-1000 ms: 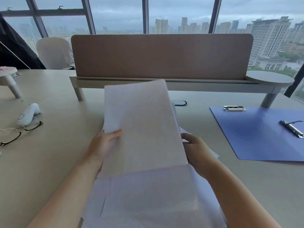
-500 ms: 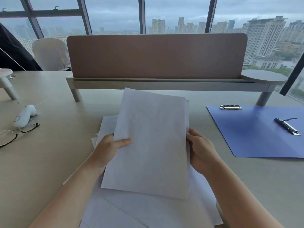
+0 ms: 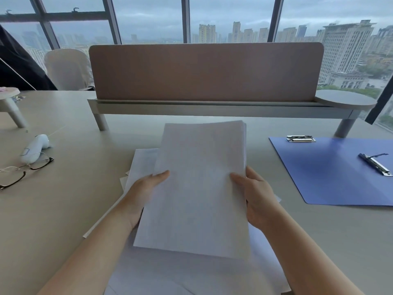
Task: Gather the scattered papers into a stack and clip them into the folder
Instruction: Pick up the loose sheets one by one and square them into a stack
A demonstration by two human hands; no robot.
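I hold a stack of white papers above the desk, its top sheet facing me. My left hand grips the stack's left edge with the thumb on top. My right hand grips the right edge the same way. More loose white sheets lie flat on the desk under and around the stack, some hidden by it. The open blue folder lies flat to the right, with one metal clip on its inner face and another clip at its far left corner.
A brown desk divider on a raised shelf runs across the back. Black-rimmed glasses and a white handheld device lie at the left. A small round stand is at the far left, a pale chair behind the desk.
The held sheets have been lowered and squared into a neater stack. Both hands shifted to grip its side edges, the right hand coming forward with its thumb on top.
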